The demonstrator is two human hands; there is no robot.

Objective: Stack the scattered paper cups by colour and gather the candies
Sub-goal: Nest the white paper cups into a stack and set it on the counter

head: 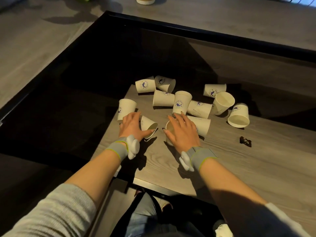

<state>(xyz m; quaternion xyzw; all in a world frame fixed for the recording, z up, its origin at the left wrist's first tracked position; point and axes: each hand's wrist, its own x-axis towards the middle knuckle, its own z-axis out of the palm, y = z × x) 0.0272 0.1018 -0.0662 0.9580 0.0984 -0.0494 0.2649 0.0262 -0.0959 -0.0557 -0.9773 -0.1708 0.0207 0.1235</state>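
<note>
Several white paper cups with a purple whale logo lie scattered on a grey wood table (239, 168). My left hand (132, 126) rests on a tipped cup (148, 124) whose mouth faces me, fingers around its side. My right hand (182, 130) covers an upright cup (169, 129), fingers spread over its rim. One cup (181, 102) stands upright just beyond my right hand, another (126, 109) beyond my left. More cups (238, 116) lie on their sides to the right. A dark-wrapped candy (245, 141) lies at the right.
The table's left edge (109, 134) drops to a dark floor close to my left hand. A brown cup (145, 0) stands on the far counter. My knees (145, 216) are below the table's near edge. Both wrists wear grey bands with white sensors.
</note>
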